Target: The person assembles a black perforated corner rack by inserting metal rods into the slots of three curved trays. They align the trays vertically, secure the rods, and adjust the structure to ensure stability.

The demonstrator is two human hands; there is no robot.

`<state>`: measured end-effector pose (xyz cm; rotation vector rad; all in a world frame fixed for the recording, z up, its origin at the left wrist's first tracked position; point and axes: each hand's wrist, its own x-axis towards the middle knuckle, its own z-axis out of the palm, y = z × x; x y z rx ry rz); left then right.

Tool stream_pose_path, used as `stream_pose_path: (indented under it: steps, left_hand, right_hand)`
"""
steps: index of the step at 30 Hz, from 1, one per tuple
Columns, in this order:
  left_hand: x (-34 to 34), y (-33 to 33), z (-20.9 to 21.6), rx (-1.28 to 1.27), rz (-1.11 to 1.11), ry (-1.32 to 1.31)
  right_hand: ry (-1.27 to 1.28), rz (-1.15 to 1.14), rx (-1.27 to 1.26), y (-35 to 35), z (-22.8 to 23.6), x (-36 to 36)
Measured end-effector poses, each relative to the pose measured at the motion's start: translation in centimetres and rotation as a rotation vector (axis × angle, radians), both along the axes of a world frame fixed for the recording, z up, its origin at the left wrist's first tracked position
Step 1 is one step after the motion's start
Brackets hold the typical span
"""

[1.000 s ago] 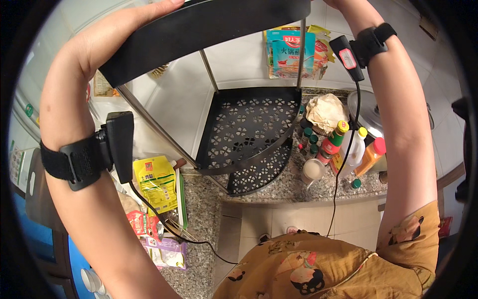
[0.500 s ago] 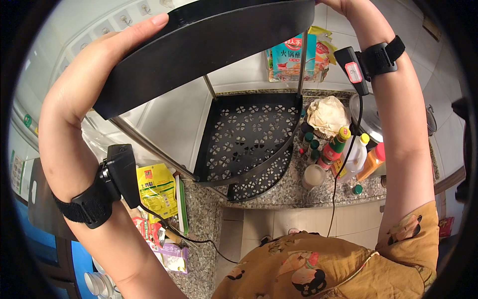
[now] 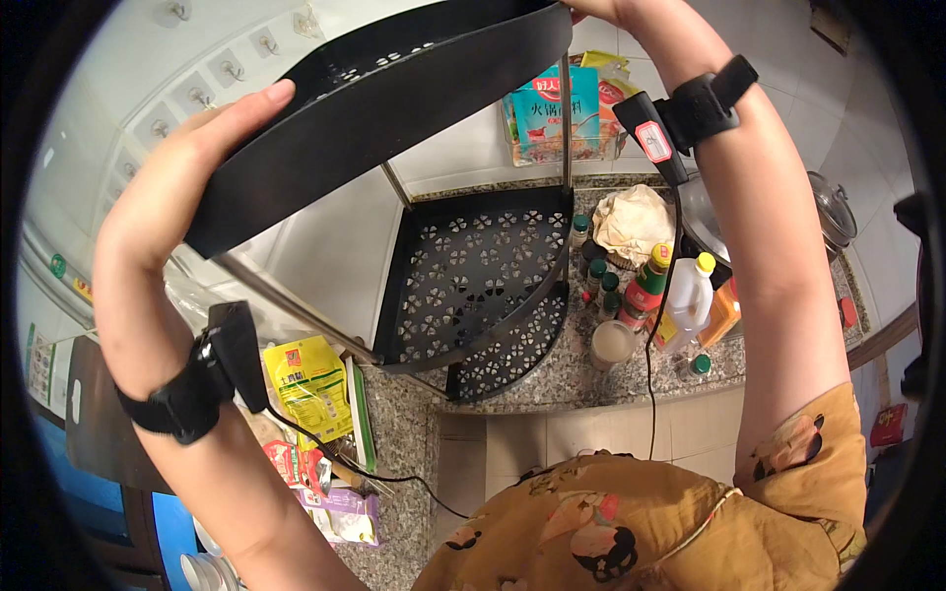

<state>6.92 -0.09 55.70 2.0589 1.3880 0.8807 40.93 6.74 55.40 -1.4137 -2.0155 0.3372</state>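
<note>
A black tiered corner rack (image 3: 394,123) with silver posts stands in the counter's corner, against the white tiles. My left hand (image 3: 217,133) grips the left end of its top tier, thumb over the rim and the other fingers hidden. At the top edge of the picture my right hand (image 3: 599,8) holds the tier's right end; most of its fingers are cut off. Below, the middle tier (image 3: 483,246) shows a clover-shaped cut-out pattern, with the bottom tier (image 3: 517,355) partly visible beneath it. Black straps with small devices sit on both forearms.
Right of the rack are green-capped jars (image 3: 597,273), a red sauce bottle (image 3: 645,289), a white jug (image 3: 692,295), a glass cup (image 3: 613,343) and a crumpled cream bundle (image 3: 633,222). Seasoning packets (image 3: 308,387) lie on the left of the granite counter (image 3: 399,433).
The rack's top tier sits lower and further left in view, with more of its inside showing. Both hands have shifted with it, still holding on. The counter items also appear slightly shifted left.
</note>
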Motion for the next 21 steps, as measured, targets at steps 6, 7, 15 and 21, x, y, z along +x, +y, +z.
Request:
stream_pose_path:
  steps: [6,7,15,21]
  left_hand:
    - [-0.8,0.8,0.2,0.136,0.043,0.315]
    - [-1.1,1.3,0.2,0.158,0.054,0.353]
    - [0.1,0.2,0.8,0.121,0.053,0.391]
    - [-0.6,1.0,0.2,0.163,0.068,0.337]
  right_hand:
    - [-0.177,0.014,0.038,1.2,1.4,-1.1]
    - [-0.129,0.023,-0.074,0.0,2.0,-1.1]
    - [-0.148,-0.039,-0.152,-1.3,0.5,-2.2]
    - [-0.194,-0.05,-0.126,-1.3,0.5,-2.4]
